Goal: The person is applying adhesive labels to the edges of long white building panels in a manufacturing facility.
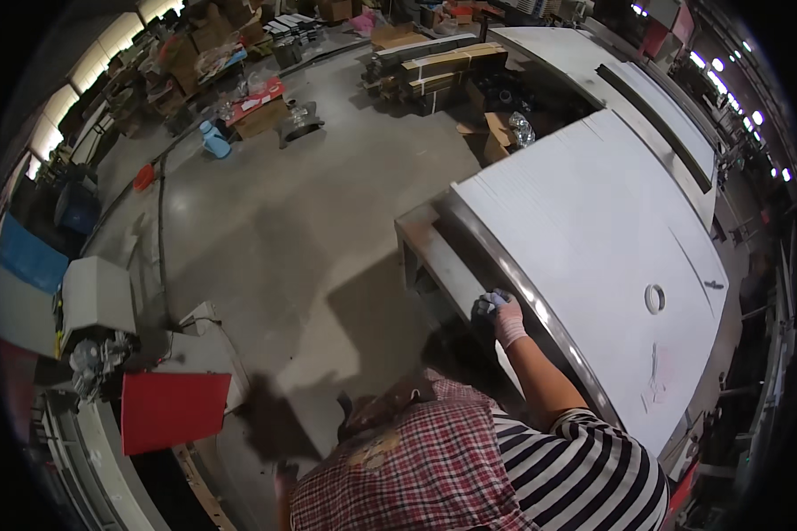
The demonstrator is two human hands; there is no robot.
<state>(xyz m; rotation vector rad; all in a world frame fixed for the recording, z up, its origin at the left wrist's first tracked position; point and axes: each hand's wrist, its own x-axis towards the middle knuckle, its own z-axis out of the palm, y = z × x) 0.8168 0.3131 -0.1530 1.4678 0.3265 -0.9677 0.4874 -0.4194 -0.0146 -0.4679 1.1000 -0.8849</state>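
My right hand, gloved, curls its fingers over the metal edge of the big white table, while my left hand is out of sight.

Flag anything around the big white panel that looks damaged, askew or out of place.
Nothing stands out as damaged. The white panel lies flat, and the gloved right hand rests at its metal edge. Cardboard boxes clutter the floor behind.

Red flat panel at 8 o'clock beside a grey machine box. Blue jug on concrete floor at 10 o'clock. Stacked timber and cardboard boxes toward 12.
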